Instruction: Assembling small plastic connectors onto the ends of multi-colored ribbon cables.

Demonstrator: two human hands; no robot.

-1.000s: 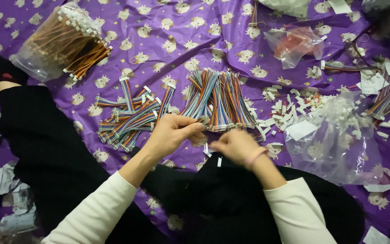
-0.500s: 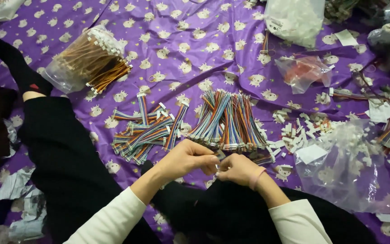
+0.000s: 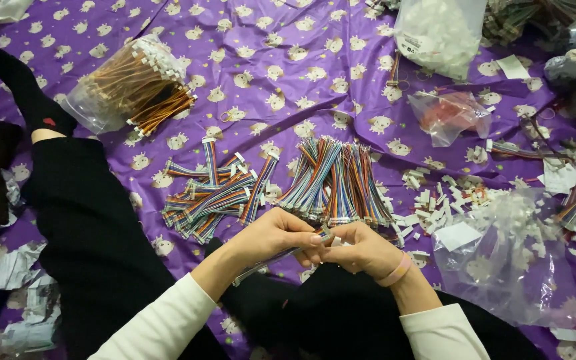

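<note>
**Two hands joining a ribbon cable and a small connector over a patterned sheet**

Beneath and all around the grip lies a purple sheet (image 3: pixel 261 40) printed with pale cartoon figures, soft and creased; the person sits on it in black trousers (image 3: pixel 88 227). Beyond the grip, away from the body, a fanned bundle of multicoloured ribbon cables (image 3: pixel 338 183) lies flat, its thin striped wires ending in white plastic housings. To the left of that bundle, a looser heap of cables (image 3: pixel 215 197) is crossed at odd angles. Far beyond the grip to the left, a clear bag of orange-brown wires (image 3: pixel 131 83) rests on its side. To the right of the grip, a crumpled clear bag (image 3: pixel 515 260) holds small white housings, and more white connector housings (image 3: pixel 435 200) lie scattered just beside it.

At the grip itself, the left hand (image 3: pixel 275 233) pinches one ribbon cable (image 3: pixel 268 261), which trails down-left toward the lap. The right hand (image 3: pixel 365 250), a pink band on its wrist, is pressed closed on a small white piece (image 3: pixel 333 241); the fingers hide most of it. The fingertips of both hands touch.

Judged from this pose, the step goes best with the cable end held flat and untwisted, close to its tip, and pushed straight into the housing, not at an angle.
</note>
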